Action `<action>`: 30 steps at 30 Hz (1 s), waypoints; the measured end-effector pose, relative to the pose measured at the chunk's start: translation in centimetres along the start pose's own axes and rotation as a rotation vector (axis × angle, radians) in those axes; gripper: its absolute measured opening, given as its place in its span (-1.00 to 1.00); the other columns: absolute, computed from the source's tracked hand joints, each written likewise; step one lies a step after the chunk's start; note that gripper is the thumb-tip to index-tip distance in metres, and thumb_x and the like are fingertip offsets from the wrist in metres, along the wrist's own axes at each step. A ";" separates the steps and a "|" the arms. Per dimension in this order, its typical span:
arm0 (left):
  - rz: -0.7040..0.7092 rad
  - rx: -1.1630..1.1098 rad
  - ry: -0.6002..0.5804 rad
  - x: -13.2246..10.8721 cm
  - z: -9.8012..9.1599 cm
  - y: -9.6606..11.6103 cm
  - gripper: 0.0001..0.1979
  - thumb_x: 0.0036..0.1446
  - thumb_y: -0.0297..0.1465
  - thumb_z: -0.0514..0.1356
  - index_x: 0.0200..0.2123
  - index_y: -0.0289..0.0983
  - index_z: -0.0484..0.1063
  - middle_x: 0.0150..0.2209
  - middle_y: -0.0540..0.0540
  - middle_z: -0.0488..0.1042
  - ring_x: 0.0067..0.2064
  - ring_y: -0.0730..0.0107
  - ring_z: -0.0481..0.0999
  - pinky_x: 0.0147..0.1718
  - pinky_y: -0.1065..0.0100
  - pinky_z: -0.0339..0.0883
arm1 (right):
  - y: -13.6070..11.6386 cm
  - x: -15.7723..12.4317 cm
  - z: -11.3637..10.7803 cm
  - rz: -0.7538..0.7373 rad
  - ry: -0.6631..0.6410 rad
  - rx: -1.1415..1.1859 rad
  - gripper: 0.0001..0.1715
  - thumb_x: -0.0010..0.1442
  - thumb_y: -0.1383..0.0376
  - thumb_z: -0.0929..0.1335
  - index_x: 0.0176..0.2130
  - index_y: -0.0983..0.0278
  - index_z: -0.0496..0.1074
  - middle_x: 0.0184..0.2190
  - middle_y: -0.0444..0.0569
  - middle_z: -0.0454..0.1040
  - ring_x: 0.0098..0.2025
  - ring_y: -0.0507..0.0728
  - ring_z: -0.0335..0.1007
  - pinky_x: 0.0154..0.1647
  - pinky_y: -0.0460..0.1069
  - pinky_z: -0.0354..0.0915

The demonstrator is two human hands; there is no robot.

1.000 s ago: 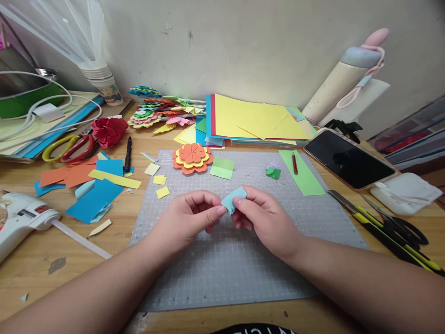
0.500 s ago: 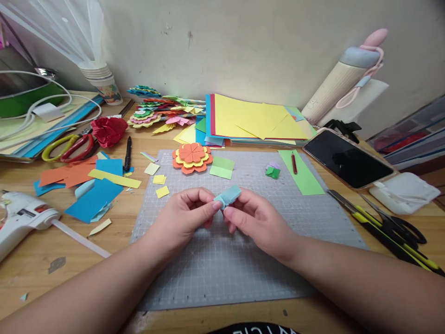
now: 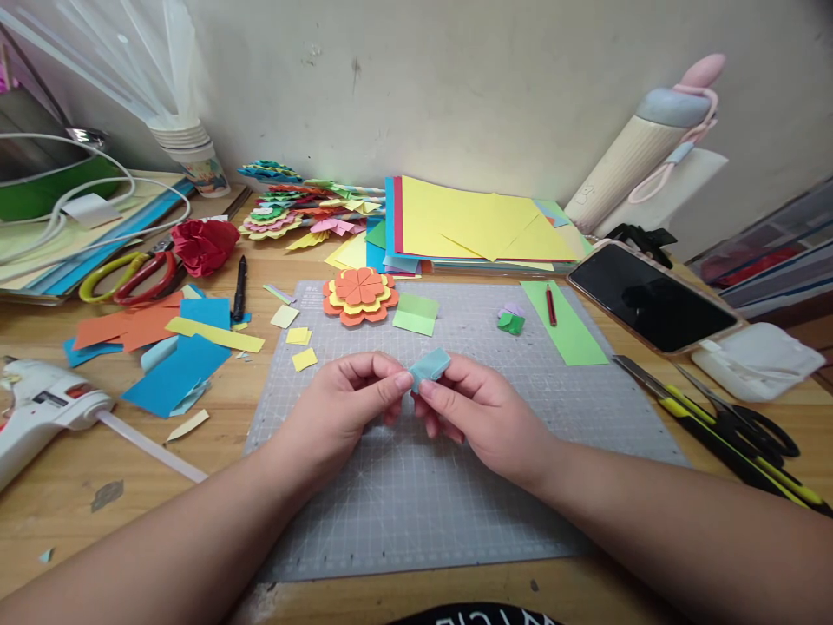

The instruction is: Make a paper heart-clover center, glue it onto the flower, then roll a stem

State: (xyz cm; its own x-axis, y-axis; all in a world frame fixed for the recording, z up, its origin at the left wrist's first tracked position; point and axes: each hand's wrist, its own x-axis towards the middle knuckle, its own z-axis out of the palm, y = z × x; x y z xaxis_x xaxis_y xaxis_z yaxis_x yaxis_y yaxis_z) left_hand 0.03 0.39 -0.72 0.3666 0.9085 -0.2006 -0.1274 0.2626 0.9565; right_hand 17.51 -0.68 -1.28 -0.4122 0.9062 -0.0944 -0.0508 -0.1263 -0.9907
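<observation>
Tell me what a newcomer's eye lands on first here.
The left hand and right hand pinch a folded light blue paper between them above the middle of the grey cutting mat. Beyond them an orange and yellow paper flower lies near the mat's far edge, before a stack of coloured sheets.

1. The picture was bright, with soft, even light all over the desk (image 3: pixel 78 521).
2. The top left corner looked the brightest. The clear plastic sheets (image 3: pixel 117 52) there glowed almost white.
3. Shadows were faint and soft. A pale one lay on the grey mat (image 3: pixel 416 521) under the left hand (image 3: pixel 344 412) and the right hand (image 3: pixel 488 417).
4. The dark phone (image 3: pixel 651 299) screen had a dull shine, not a hard glare.
5. The middle was sharp. The small blue paper (image 3: pixel 429 366) and the mat's lines were clear.
6. The edges were bent and stretched. The arms (image 3: pixel 162 555) grew wide at the bottom corners, and the glue gun (image 3: pixel 45 408) at the desk's left edge looked a bit smeared.
</observation>
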 end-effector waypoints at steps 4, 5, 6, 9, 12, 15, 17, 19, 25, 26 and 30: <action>-0.007 0.009 -0.010 0.1 -0.2 -0.2 -0.76 0.07 -0.28 0.30 -0.56 -0.25 0.42 -0.57 0.04 0.37 -0.50 0.49 0.29 -0.48 0.40 0.17 | 0.1 0.0 0.0 -0.012 -0.008 0.006 -0.79 0.28 0.19 0.32 -0.35 0.26 0.35 -0.45 -0.15 0.36 -0.49 -0.04 0.28 -0.58 -0.12 0.13; -0.002 0.022 -0.007 0.1 -0.3 -0.2 -0.76 0.07 -0.29 0.29 -0.57 -0.25 0.41 -0.57 0.04 0.37 -0.50 0.48 0.30 -0.47 0.40 0.17 | 0.1 0.0 0.0 -0.013 -0.008 0.006 -0.79 0.28 0.19 0.31 -0.35 0.26 0.35 -0.45 -0.15 0.35 -0.49 -0.04 0.27 -0.58 -0.12 0.12; 0.003 0.036 -0.002 0.1 -0.3 -0.2 -0.76 0.07 -0.29 0.29 -0.57 -0.24 0.41 -0.57 0.04 0.36 -0.49 0.47 0.30 -0.47 0.39 0.18 | 0.1 0.0 0.1 -0.012 -0.007 0.005 -0.79 0.27 0.19 0.32 -0.36 0.26 0.35 -0.45 -0.15 0.35 -0.49 -0.03 0.28 -0.59 -0.11 0.12; 0.024 0.082 0.011 0.0 -0.3 -0.1 -0.75 0.06 -0.29 0.28 -0.58 -0.24 0.39 -0.57 0.03 0.36 -0.48 0.44 0.33 -0.46 0.37 0.21 | 0.0 -0.1 0.2 -0.014 -0.005 -0.011 -0.77 0.27 0.17 0.32 -0.36 0.26 0.35 -0.45 -0.14 0.35 -0.49 -0.03 0.27 -0.59 -0.11 0.12; 0.038 0.130 0.017 -0.1 -0.2 0.2 -0.74 0.06 -0.29 0.28 -0.59 -0.24 0.37 -0.56 0.02 0.37 -0.47 0.43 0.35 -0.45 0.37 0.24 | -0.3 -0.2 0.3 -0.031 -0.016 -0.032 -0.78 0.25 0.17 0.33 -0.36 0.26 0.35 -0.48 -0.15 0.35 -0.51 -0.03 0.22 -0.59 -0.11 0.12; 0.052 0.165 0.013 -0.3 0.2 0.7 -0.74 0.04 -0.32 0.28 -0.61 -0.26 0.36 -0.56 0.03 0.36 -0.47 0.44 0.38 -0.47 0.38 0.26 | -0.6 -0.3 0.3 -0.047 -0.032 -0.045 -0.77 0.23 0.18 0.33 -0.41 0.25 0.33 -0.52 -0.16 0.34 -0.52 -0.02 0.21 -0.57 -0.10 0.12; 0.062 0.162 -0.007 -0.4 0.3 0.9 -0.76 0.03 -0.34 0.28 -0.60 -0.26 0.36 -0.57 0.04 0.36 -0.47 0.44 0.40 -0.46 0.39 0.27 | -0.6 -0.3 0.2 -0.040 -0.032 -0.066 -0.74 0.21 0.20 0.33 -0.47 0.25 0.31 -0.54 -0.16 0.35 -0.53 -0.02 0.21 -0.55 -0.08 0.14; 0.047 0.147 -0.033 -0.4 0.3 0.8 -0.75 0.04 -0.34 0.27 -0.61 -0.26 0.35 -0.57 0.03 0.37 -0.47 0.44 0.42 -0.45 0.38 0.28 | -0.7 -0.3 0.2 -0.021 -0.029 -0.074 -0.73 0.20 0.22 0.32 -0.50 0.26 0.30 -0.57 -0.15 0.36 -0.53 -0.01 0.22 -0.54 -0.08 0.14; -0.045 0.036 -0.110 -0.3 -0.1 0.1 -0.75 0.16 -0.21 0.16 -0.46 -0.24 0.39 -0.56 0.02 0.38 -0.51 0.44 0.35 -0.49 0.37 0.23 | -0.8 -0.2 0.2 0.033 0.006 0.042 -0.78 0.18 0.26 0.31 -0.48 0.27 0.37 -0.58 -0.15 0.38 -0.57 -0.03 0.21 -0.57 -0.09 0.13; -0.036 0.070 -0.129 -0.4 0.0 0.2 -0.75 0.17 -0.22 0.15 -0.47 -0.23 0.38 -0.56 0.02 0.38 -0.51 0.43 0.35 -0.48 0.37 0.22 | -0.8 -0.2 0.2 0.034 0.014 0.052 -0.78 0.18 0.26 0.31 -0.48 0.27 0.37 -0.59 -0.15 0.38 -0.56 -0.03 0.22 -0.57 -0.09 0.14; 0.027 0.191 -0.188 -0.6 0.5 0.9 -0.74 0.16 -0.31 0.15 -0.56 -0.24 0.36 -0.56 0.02 0.42 -0.49 0.45 0.37 -0.48 0.40 0.20 | -0.7 -0.3 0.3 0.034 0.001 0.077 -0.81 0.18 0.26 0.33 -0.44 0.27 0.38 -0.59 -0.16 0.37 -0.56 -0.03 0.23 -0.56 -0.10 0.15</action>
State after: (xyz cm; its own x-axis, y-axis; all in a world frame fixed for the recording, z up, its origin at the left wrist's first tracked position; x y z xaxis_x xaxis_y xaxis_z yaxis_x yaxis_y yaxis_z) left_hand 0.19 -0.10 0.36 0.5322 0.8335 -0.1486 0.0305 0.1565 0.9872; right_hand 17.43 -0.99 -0.56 -0.4143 0.9011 -0.1280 -0.1069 -0.1878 -0.9764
